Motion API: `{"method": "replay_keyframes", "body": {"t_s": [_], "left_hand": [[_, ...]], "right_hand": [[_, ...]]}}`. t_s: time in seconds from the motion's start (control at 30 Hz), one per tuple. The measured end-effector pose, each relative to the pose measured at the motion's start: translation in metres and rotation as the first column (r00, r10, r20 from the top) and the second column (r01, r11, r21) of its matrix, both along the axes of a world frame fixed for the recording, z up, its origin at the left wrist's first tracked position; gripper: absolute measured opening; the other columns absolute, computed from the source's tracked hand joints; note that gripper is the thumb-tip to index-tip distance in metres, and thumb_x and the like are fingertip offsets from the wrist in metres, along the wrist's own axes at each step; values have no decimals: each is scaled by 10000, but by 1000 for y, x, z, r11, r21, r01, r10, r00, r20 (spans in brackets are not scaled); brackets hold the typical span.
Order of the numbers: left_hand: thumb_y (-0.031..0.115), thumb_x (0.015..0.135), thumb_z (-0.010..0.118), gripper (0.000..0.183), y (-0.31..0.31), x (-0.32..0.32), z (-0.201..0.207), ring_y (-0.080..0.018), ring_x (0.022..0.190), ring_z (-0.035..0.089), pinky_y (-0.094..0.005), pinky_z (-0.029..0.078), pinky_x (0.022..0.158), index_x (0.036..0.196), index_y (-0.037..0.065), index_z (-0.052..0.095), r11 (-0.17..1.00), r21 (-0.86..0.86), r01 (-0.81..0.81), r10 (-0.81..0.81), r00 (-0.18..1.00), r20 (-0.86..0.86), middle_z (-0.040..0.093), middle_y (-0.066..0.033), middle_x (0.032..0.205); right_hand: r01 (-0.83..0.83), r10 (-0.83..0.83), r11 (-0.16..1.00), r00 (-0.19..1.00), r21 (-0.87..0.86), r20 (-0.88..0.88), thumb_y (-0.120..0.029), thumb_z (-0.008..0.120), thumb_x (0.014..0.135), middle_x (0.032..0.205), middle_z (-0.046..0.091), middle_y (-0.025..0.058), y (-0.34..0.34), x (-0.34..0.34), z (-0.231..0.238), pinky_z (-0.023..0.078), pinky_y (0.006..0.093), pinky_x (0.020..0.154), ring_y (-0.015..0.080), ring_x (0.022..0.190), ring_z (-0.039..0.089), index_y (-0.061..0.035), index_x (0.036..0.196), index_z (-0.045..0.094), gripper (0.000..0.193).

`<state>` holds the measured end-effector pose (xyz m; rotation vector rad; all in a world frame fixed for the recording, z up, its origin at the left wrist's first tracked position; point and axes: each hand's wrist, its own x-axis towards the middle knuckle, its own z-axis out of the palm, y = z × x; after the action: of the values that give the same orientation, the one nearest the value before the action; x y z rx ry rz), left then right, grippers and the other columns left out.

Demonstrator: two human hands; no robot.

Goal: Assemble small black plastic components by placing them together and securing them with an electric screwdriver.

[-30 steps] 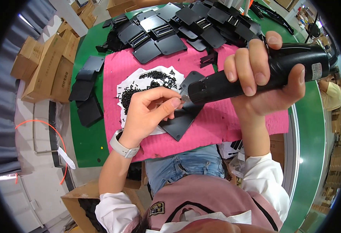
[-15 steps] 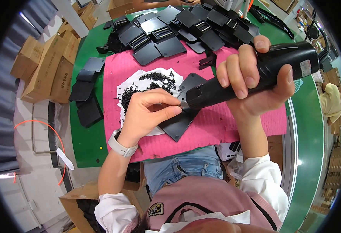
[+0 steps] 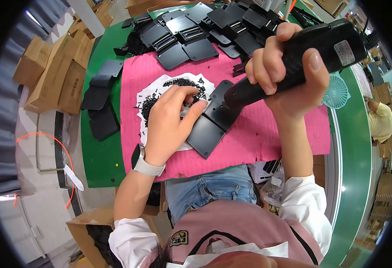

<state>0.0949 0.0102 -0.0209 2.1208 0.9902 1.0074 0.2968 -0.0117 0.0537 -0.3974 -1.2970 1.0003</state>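
Note:
My right hand [image 3: 289, 71] is wrapped round a thick black electric screwdriver [image 3: 310, 56]. The tool slants down to the left, its nose over a black two-part plate [image 3: 206, 135] on the pink mat; the tip's contact is too dark to make out. My left hand [image 3: 169, 117], with a pale watch strap at the wrist, hovers over small black screws [image 3: 149, 108] heaped on a white cloth [image 3: 143, 130]. Its thumb and forefinger are apart, the thumb by the plate's left edge. I see nothing held there, though the other fingers are partly hidden.
Many black plate assemblies [image 3: 173, 56] are piled along the far side of the pink mat [image 3: 267, 138]. More plates [image 3: 103, 123] lie on the green table [image 3: 95, 172] at left. A light-green fan [image 3: 336, 91] stands at right. Cardboard boxes [image 3: 55, 73] are stacked beyond the left edge.
My left hand has drawn back from the screwdriver's nose to the screws, its thumb and forefinger parting. The screwdriver has shifted slightly, with its rear end higher in the view.

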Motion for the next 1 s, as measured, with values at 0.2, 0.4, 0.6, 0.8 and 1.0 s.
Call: {"method": "replay_keyframes", "body": {"t_s": [0.2,0.4,0.6,0.8,1.0], "left_hand": [[257,853,608,283,0,0,-7,-277,606,584,-363,453,582,976,2,609,990,-136,37,-54,990,-128,600,-127,688],[190,840,616,226,0,6,-12,-250,534,552,-349,423,538,969,14,560,968,-246,52,-72,995,-73,559,-105,606],[89,788,657,211,2,10,-24,-173,495,486,-305,378,506,847,22,466,928,-361,92,-50,991,126,487,-72,565],[85,778,665,243,0,10,-24,-169,491,477,-312,366,494,782,28,429,939,-338,59,-28,995,96,462,-71,564],[96,779,658,241,-1,8,-22,-191,484,485,-330,364,488,746,26,429,945,-325,36,-19,998,56,455,-82,552]], "right_hand": [[28,-25,999,992,-19,121,-404,528,840,586,449,24,-1,-14,-7,387,287,502,115,416,410,-48,1084,442,440],[52,-41,995,991,-83,126,-336,554,832,580,443,44,-1,-24,-9,361,274,459,126,414,407,-29,1046,429,395],[32,-3,990,979,-135,206,-247,631,809,555,459,56,3,-34,-4,346,246,412,117,410,402,-20,945,443,325],[15,-3,999,968,-44,250,-229,652,804,532,464,50,10,-38,-10,347,231,389,104,392,416,-7,921,450,323],[-10,15,1000,970,-24,243,-240,672,797,530,467,49,12,-42,-8,346,228,378,100,388,420,-4,918,451,346]]}}
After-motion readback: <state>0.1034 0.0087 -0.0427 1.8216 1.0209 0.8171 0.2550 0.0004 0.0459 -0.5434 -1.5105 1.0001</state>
